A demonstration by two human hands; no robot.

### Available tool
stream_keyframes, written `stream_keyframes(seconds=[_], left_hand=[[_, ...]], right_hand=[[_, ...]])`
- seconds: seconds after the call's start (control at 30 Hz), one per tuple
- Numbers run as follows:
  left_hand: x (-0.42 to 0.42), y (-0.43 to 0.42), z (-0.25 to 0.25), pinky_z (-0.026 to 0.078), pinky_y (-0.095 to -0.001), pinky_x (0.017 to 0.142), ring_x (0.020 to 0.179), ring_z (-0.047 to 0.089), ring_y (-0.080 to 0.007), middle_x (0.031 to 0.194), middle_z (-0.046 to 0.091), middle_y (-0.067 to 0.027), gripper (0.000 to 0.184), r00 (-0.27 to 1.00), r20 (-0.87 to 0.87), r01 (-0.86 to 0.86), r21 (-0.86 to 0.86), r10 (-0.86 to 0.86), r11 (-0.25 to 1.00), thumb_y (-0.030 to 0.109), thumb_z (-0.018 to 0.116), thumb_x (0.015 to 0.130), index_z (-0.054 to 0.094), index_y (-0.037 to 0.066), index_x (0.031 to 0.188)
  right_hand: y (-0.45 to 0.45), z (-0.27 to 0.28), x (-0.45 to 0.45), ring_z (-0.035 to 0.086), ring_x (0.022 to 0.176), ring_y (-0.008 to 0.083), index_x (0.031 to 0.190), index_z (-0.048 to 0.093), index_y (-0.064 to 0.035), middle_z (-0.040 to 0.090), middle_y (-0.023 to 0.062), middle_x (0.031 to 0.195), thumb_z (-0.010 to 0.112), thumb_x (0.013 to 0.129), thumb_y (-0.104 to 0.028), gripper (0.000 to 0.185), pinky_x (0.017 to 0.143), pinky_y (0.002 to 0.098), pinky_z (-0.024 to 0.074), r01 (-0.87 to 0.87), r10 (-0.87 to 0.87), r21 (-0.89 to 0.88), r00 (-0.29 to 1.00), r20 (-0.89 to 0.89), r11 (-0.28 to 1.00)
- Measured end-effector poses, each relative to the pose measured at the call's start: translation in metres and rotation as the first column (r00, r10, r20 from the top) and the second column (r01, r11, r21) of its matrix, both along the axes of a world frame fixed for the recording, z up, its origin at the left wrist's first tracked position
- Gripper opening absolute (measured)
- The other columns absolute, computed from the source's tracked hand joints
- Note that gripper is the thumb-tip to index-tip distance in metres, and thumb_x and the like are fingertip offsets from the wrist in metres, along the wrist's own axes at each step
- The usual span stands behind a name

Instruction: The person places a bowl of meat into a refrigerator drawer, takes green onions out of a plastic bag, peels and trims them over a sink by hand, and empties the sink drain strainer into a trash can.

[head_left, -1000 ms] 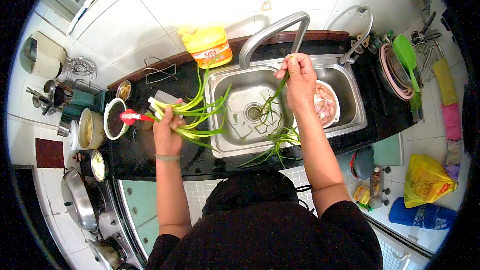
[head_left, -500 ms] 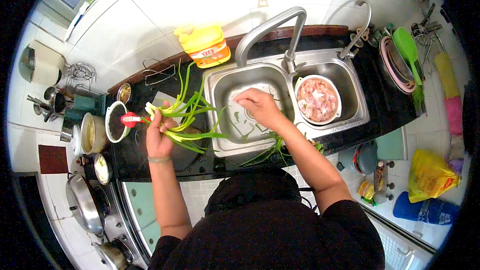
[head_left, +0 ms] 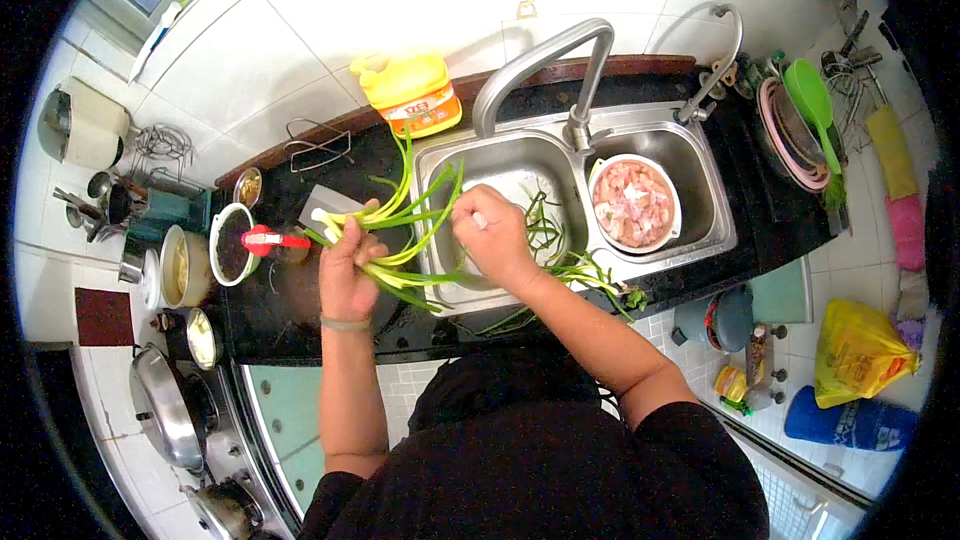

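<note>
At the sink (head_left: 712, 172), I see the left hand (head_left: 350, 265) pinching the scallions (head_left: 384, 213) near their white ends, above the counter (head_left: 300, 325), the leaves fanning toward the left basin (head_left: 545, 145). The right hand (head_left: 490, 232) hovers at that basin with fingers curled, beside the leaf tips; whether it grips one, I cannot tell. A hard tug there could, I judge, pull stalks from the left hand, since only the pinch at one end holds them. Loose leaves (head_left: 543, 225) lie in the basin and might block the drain, hidden from me. The pile of greens (head_left: 590, 275) straddles the near edge by the right forearm (head_left: 600, 330), so a careless sweep could drop some. Bits flung sideways might land in the meat (head_left: 635, 202) in the right basin (head_left: 703, 190).
</note>
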State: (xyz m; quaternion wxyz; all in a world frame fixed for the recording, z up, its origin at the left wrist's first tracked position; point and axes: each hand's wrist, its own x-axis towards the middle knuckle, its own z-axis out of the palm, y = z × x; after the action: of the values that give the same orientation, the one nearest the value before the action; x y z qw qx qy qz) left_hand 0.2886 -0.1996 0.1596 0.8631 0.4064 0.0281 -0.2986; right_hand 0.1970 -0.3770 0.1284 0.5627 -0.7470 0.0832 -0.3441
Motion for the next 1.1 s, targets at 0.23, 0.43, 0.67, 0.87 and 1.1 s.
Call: stream_keyframes(seconds=[0.23,0.43,0.67,0.87,1.1], left_hand=[[0.004,0.005,0.007,0.039,-0.0184,0.054,0.055,0.036,-0.0031,0.092,0.057,-0.0030,0.029,0.995,0.085,-0.050,0.019,0.048,0.999,0.017,0.051,0.090,0.051,-0.003,0.111],[0.007,0.005,0.007,0.042,-0.0193,0.057,0.057,0.040,-0.0043,0.107,0.058,-0.0073,0.028,0.993,0.109,-0.057,0.046,0.052,0.997,0.017,0.051,0.090,0.050,0.000,0.113],[-0.001,-0.019,-0.002,0.044,-0.0225,0.062,0.065,0.046,-0.0077,0.109,0.057,-0.0123,0.021,0.997,0.074,-0.003,0.122,-0.006,0.993,0.014,0.051,0.090,0.050,0.004,0.108],[-0.011,-0.029,0.003,0.045,-0.0380,0.088,0.103,0.054,-0.0234,0.112,0.055,-0.0155,0.019,0.988,0.152,-0.026,0.122,0.007,0.992,0.010,0.050,0.089,0.047,0.004,0.106],[-0.001,-0.015,0.004,0.044,-0.0448,0.091,0.097,0.056,-0.0274,0.100,0.055,-0.0145,0.012,0.921,0.379,-0.145,0.107,0.095,0.984,0.006,0.044,0.090,0.046,0.003,0.101]], right_hand=[[-0.073,-0.045,-0.009,0.058,0.075,0.0290,0.088,0.063,-0.0061,0.061,0.0108,0.079,0.061,0.070,-0.005,0.019,0.070,0.0334,0.0466,0.132,-0.106,0.287,0.989,-0.106,0.949],[-0.110,-0.061,-0.045,0.058,0.089,0.0292,0.098,0.063,-0.0046,0.061,0.0149,0.099,0.061,0.075,-0.009,0.023,0.080,0.0329,0.0456,0.009,-0.189,-0.399,0.890,-0.415,0.917],[-0.069,-0.010,-0.032,0.055,0.098,0.0163,0.111,0.059,-0.0056,0.060,0.0071,0.107,0.057,0.081,-0.009,0.029,0.086,0.0285,0.0419,-0.185,0.192,0.060,0.969,-0.156,0.981],[-0.062,-0.019,-0.031,0.055,0.079,0.0254,0.084,0.066,-0.0082,0.061,0.0078,0.077,0.058,0.075,-0.006,0.013,0.075,0.0337,0.0422,-0.150,0.123,-0.242,0.985,-0.125,0.959],[-0.089,-0.035,-0.059,0.058,0.086,0.0147,0.085,0.065,-0.0037,0.065,0.0050,0.082,0.056,0.083,-0.011,0.012,0.083,0.0289,0.0416,-0.139,0.235,0.247,0.878,-0.417,0.959]])
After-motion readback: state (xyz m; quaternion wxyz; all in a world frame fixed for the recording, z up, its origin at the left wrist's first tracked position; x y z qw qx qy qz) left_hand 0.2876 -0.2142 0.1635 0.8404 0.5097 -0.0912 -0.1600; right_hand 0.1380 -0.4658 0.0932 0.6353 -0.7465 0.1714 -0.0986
